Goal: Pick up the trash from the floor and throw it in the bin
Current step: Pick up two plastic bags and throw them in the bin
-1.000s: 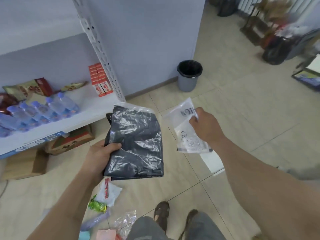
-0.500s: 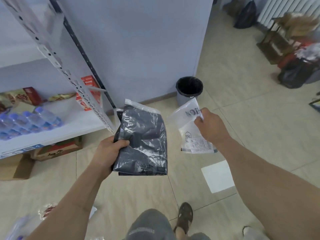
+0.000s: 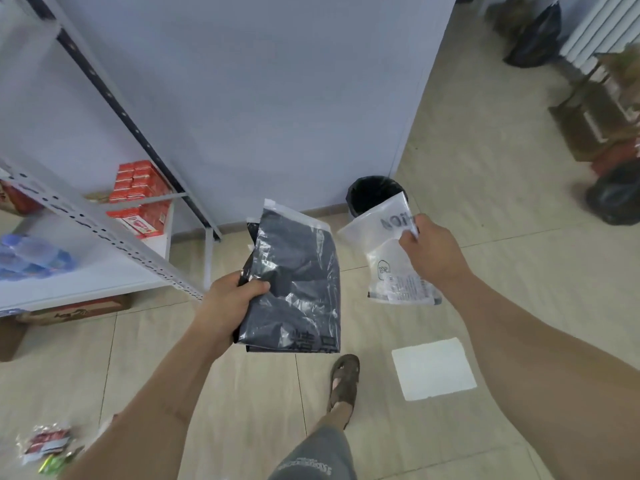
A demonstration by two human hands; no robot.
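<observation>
Head view: left hand point(image 3: 227, 308), low at about seven o'clock from the centre of the frame, is curled round the lower left edge of a dark plastic bag point(image 3: 294, 289), thumb on top and fingers hidden beneath. The bag hangs flat and tilted, its clear sealed strip uppermost at twelve o'clock. Right hand point(image 3: 434, 252), at three o'clock from the dark bag and apart from it, pinches the top corner of a clear plastic bag point(image 3: 388, 261) with printed letters and a white label; that bag dangles below the fingers. Bin point(image 3: 372, 197), lined in black, stands on the tiled floor point(image 3: 502, 237) against the wall at one o'clock, partly covered by the clear bag. More wrappers point(image 3: 45, 445) lie on the floor at eight o'clock. A white sheet point(image 3: 433, 368) lies at four o'clock beside a sandalled foot point(image 3: 344, 379). A shelf point(image 3: 104, 271) with red boxes point(image 3: 138, 199) fills nine to ten o'clock.
</observation>
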